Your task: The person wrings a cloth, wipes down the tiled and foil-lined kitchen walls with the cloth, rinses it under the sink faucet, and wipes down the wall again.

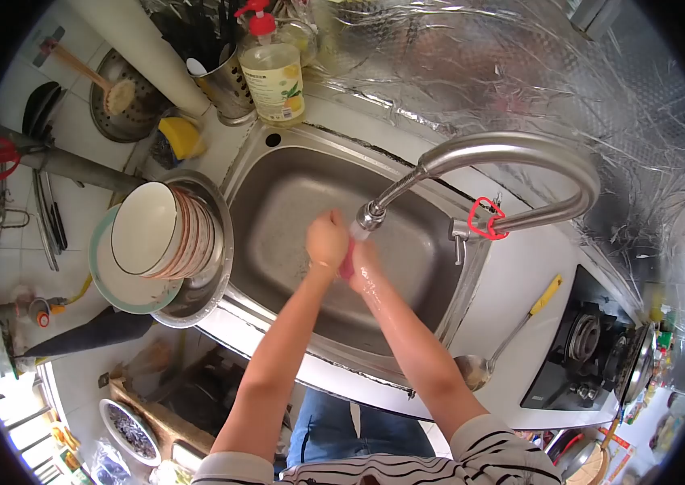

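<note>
Over the sink (278, 174), my left hand (328, 240) is closed in a fist against a small pink cloth-like piece (348, 263). My right hand (365, 262) grips the same piece from the other side, its fingers mostly hidden. Both hands are directly below the spout of the curved steel faucet (370, 217), and my right wrist and forearm look wet. The pink piece is largely covered by my hands, so its exact kind cannot be made out.
Left of the sink, stacked bowls (145, 229) and a green-rimmed plate (108, 279) sit in a metal basin (219, 275). Behind stand a soap bottle (274, 85) and utensil holder (225, 85). A yellow-handled ladle (473, 372) and gas stove (577, 356) are right.
</note>
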